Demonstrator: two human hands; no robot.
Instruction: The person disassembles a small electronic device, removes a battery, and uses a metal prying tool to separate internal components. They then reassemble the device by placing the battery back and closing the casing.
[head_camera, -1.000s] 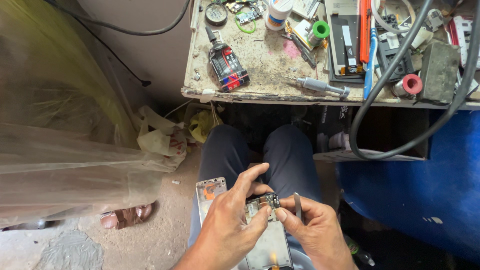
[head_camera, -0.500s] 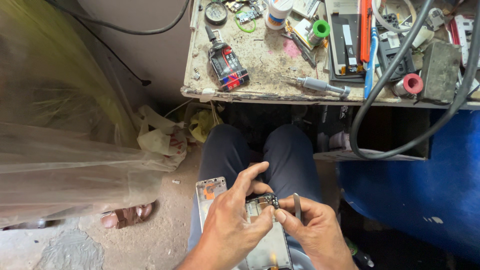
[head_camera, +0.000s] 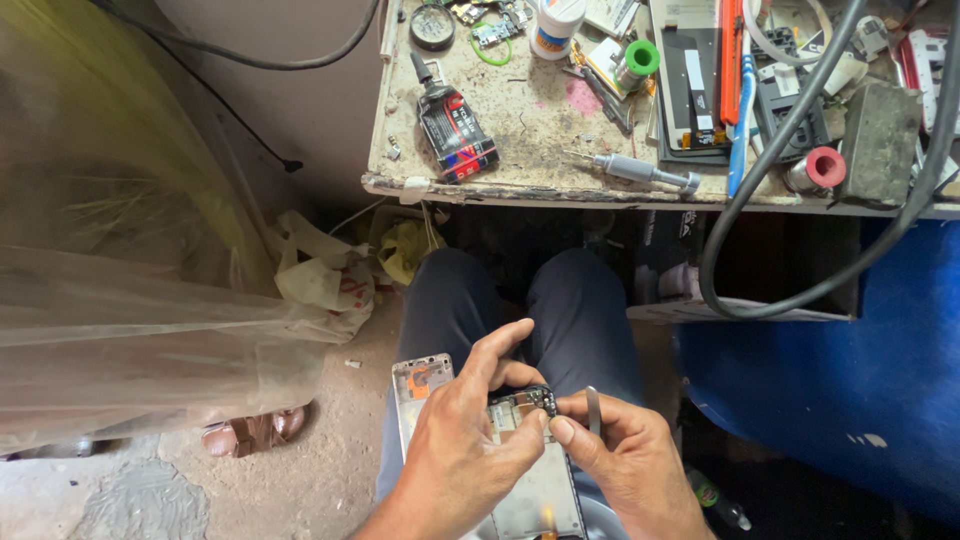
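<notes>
An opened phone body (head_camera: 535, 480) with exposed circuit parts rests on my lap. My left hand (head_camera: 460, 445) grips its left side, thumb pressed near the dark camera end (head_camera: 528, 400). My right hand (head_camera: 625, 460) holds the phone's right edge and also pinches a thin metal tool (head_camera: 592, 410) that points upward. A separate phone frame (head_camera: 418, 385) with an orange patch lies on my left thigh, partly under my left hand.
A cluttered worn bench (head_camera: 520, 180) stands ahead with a glue tube (head_camera: 455, 125), a screwdriver (head_camera: 635, 170), a blue toothbrush (head_camera: 742, 120) and phone parts. A thick grey hose (head_camera: 770, 170) loops down. Clear plastic sheeting (head_camera: 130, 300) fills the left; a blue surface (head_camera: 850, 400) is at right.
My hands have shifted only slightly on the phone; the view has barely moved.
</notes>
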